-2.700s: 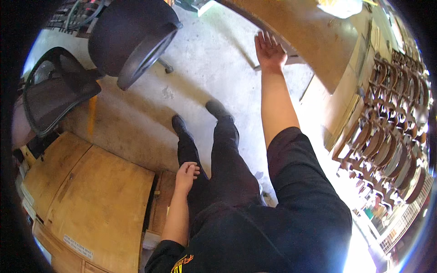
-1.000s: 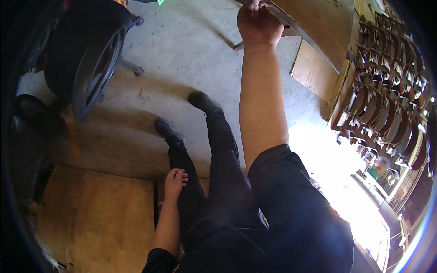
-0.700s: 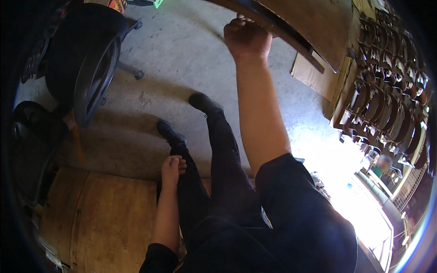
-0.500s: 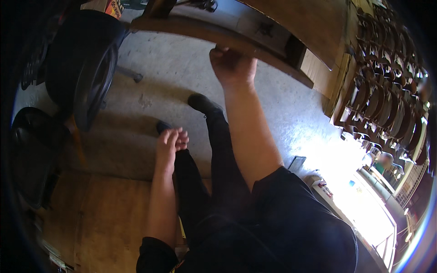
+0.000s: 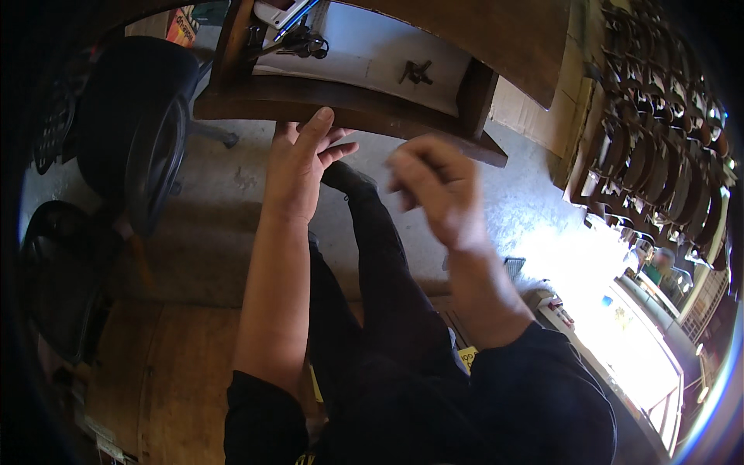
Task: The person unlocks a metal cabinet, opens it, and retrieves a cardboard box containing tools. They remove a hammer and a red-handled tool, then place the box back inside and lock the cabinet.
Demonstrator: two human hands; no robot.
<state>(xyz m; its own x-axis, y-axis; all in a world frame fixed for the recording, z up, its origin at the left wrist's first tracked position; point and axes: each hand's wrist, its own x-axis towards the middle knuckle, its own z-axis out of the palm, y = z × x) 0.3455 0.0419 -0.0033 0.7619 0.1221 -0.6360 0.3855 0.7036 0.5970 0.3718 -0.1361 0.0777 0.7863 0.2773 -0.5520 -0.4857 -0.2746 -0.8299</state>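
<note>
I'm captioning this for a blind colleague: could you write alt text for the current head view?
A person's left hand is at the front of an open wooden drawer, while the blurred right hand is apart from it. Inside lie a blue pen and dark metal objects; a black chair stands at left.

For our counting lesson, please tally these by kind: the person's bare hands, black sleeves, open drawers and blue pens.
Bare hands: 2, left hand and right hand
Black sleeves: 2, left sleeve and right sleeve
Open drawer: 1
Blue pen: 1
Total: 6
</note>
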